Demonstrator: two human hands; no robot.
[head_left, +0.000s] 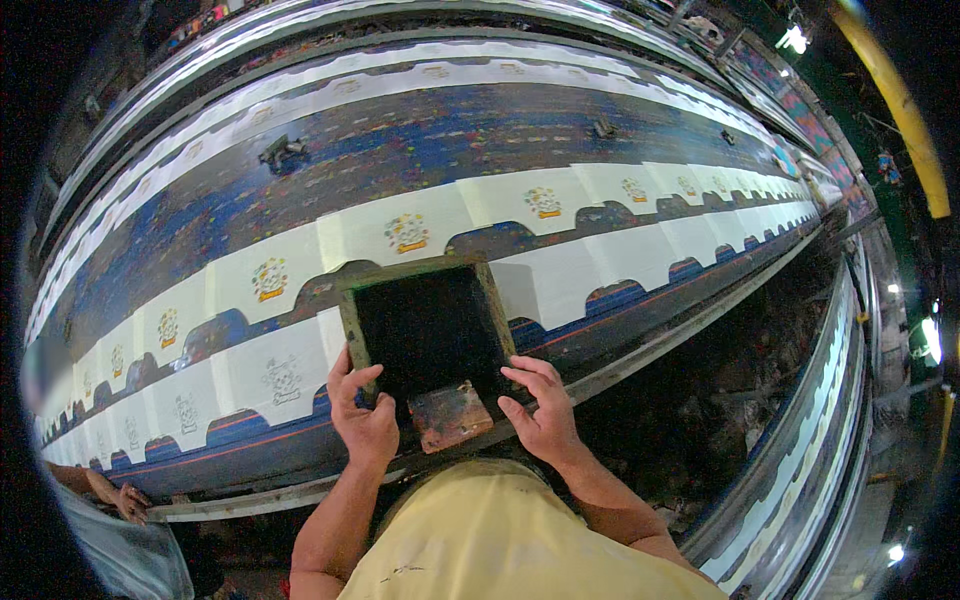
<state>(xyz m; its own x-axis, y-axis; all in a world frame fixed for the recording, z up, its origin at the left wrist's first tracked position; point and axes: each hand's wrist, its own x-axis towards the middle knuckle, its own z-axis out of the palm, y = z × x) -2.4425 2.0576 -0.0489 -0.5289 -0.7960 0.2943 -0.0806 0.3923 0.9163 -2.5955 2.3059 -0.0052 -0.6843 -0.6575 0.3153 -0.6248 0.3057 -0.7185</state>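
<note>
1 screen frame (425, 325), 2 hands (365, 415), 1 squeegee (448, 415)

The printing screen (425, 330) has a dull green frame around a black mesh. White cloth panels (560, 285) carry small yellow, orange and blue motifs. The counter (330, 175) is blue with multicoloured speckles. The squeegee (448, 415) is rust-brown.

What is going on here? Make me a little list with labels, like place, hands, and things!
Place: a long printing table covered with white cloth pieces
Left hand: grips the left near corner of a dark framed screen
Right hand: rests on the screen's right near corner
Between the hands: a stained wooden block
Prints: small coloured motifs on the upper row
Nearby: another person's hand at lower left
</note>
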